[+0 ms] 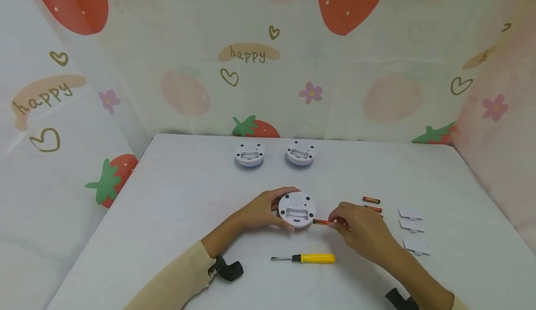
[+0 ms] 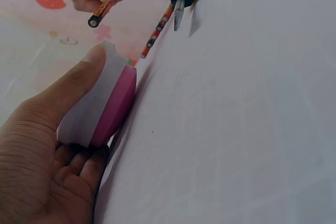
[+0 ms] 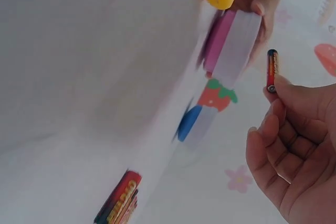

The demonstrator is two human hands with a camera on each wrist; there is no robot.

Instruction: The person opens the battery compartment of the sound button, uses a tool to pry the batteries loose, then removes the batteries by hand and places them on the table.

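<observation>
My left hand [image 1: 260, 211] holds a round white device [image 1: 298, 198] by its side, thumb near the front edge and fingers behind. Its underside faces up, showing speaker holes, dark feet and an uncovered battery slot; in the left wrist view the device's lower part [image 2: 116, 103] is pink. Just right of it, my right hand [image 1: 363, 231] pinches a small red and black battery [image 1: 320, 222] between thumb and fingertips. In the head view the battery's end overlaps the device's right edge; in the right wrist view the battery [image 3: 272, 71] stands off from the device.
Two similar devices, one left [image 1: 249, 156] and one right [image 1: 300, 154], lie slots up at the back. A yellow-handled screwdriver [image 1: 317, 258] lies in front. Loose batteries [image 1: 371, 200] lie beyond my right hand. Three white covers [image 1: 411, 214] sit farther right.
</observation>
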